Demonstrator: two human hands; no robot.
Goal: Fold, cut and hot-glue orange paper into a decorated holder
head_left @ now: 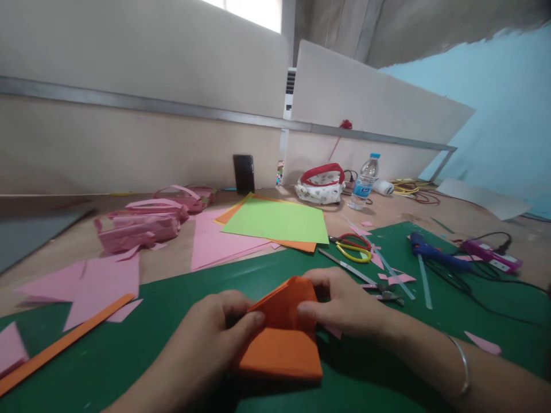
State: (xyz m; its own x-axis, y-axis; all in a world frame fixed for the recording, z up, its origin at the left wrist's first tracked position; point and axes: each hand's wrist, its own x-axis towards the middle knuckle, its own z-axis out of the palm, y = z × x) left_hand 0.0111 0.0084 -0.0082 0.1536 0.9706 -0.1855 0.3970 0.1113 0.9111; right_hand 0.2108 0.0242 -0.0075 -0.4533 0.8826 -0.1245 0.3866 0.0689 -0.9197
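Between my hands is a folded piece of orange paper (279,353), its upper flap raised and its lower part lying low over the green mat (181,321). My left hand (215,327) pinches the flap's left edge, thumb on the near side. At the flap's right edge, my right hand (344,301) grips with its thumb in front and fingers behind. Scissors with red and yellow handles (355,249) lie beyond my right hand, with a second pair of blades (385,292) closer to it.
Green sheets (275,221) top a pile of pink and orange paper. Pink paper bags (138,223) stand at left near an orange strip (69,344). A blue glue gun (434,252), a water bottle (365,180), a white-and-red pouch (321,186) and a phone (244,174) sit farther back.
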